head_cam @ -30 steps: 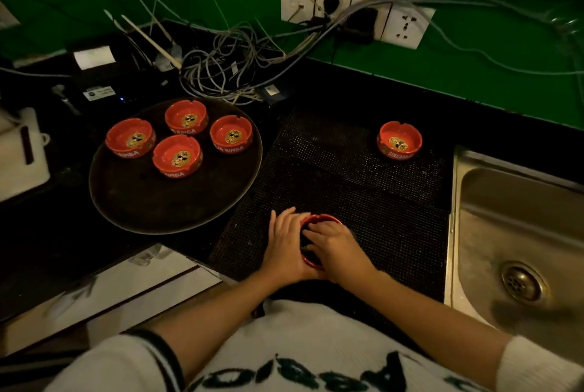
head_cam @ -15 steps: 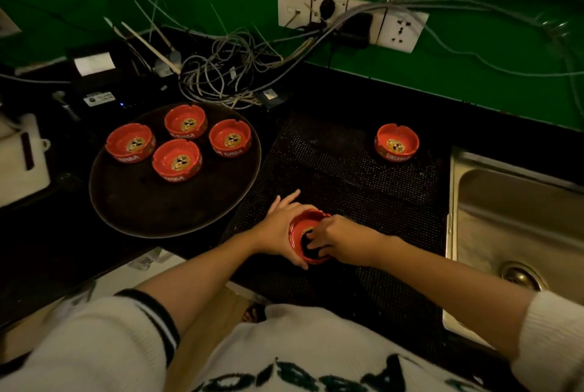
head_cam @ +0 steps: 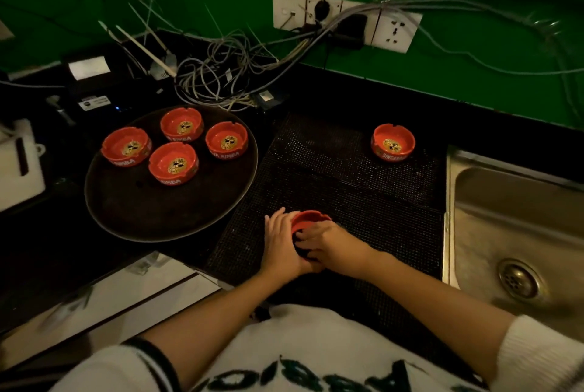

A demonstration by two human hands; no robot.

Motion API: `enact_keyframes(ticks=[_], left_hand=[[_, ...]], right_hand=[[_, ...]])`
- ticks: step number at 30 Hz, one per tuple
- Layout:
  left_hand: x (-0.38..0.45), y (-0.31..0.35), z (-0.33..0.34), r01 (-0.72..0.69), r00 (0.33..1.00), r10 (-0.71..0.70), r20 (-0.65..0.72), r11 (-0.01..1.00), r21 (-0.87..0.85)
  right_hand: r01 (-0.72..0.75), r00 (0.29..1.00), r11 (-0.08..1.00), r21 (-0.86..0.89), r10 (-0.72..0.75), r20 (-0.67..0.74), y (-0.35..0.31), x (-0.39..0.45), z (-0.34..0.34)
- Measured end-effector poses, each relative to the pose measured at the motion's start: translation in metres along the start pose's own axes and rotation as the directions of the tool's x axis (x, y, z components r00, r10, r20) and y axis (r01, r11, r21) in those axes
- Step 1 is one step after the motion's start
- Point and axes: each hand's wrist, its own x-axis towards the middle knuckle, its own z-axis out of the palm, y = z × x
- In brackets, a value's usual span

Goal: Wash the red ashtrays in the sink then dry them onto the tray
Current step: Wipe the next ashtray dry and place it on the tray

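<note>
Hands both busy on one red ashtray [head_cam: 308,220] down on the black mesh mat [head_cam: 347,189]. Left hand [head_cam: 279,244] cups its side with fingers curled round the rim, right hand [head_cam: 331,244] is over the bowl, fingers curled in, pressing something dark I can't make out. Round tray [head_cam: 164,217] sits up-left of the left hand with four ashtrays on it. Another ashtray [head_cam: 392,144] is further back beyond the right hand, steel sink [head_cam: 505,233] off to its right.
</note>
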Motion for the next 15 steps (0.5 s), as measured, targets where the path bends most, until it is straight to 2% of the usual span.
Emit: enact_keyframes(ticks=[3,5,8,12,13,15], left_hand=[[0.011,-0.004,-0.007,-0.080,0.995,0.074,0.073,0.993,0.088],[0.024,-0.004,-0.017,-0.149,0.965,0.121,0.231,0.983,0.108],[0.050,0.001,-0.035,-0.221,0.880,0.149,0.451,0.969,0.112],[0.070,0.003,-0.046,-0.290,0.804,0.157,0.574,0.945,0.148],[0.072,0.002,-0.047,-0.298,0.797,0.157,0.584,0.942,0.154],[0.073,0.000,-0.047,-0.300,0.791,0.156,0.591,0.941,0.154]], right_hand=[[0.026,0.987,0.996,-0.088,-0.011,0.158,0.014,-0.006,-0.023],[-0.008,0.969,0.973,-0.229,0.064,0.238,0.019,-0.006,-0.033],[-0.069,0.958,0.901,-0.427,0.179,0.222,0.018,-0.002,-0.029],[-0.306,0.947,0.913,-0.271,0.321,0.013,0.006,0.015,-0.011],[-0.316,0.946,0.922,-0.225,0.325,0.002,0.002,0.020,-0.008],[-0.248,0.965,0.951,-0.185,0.260,0.045,-0.003,0.021,-0.002]])
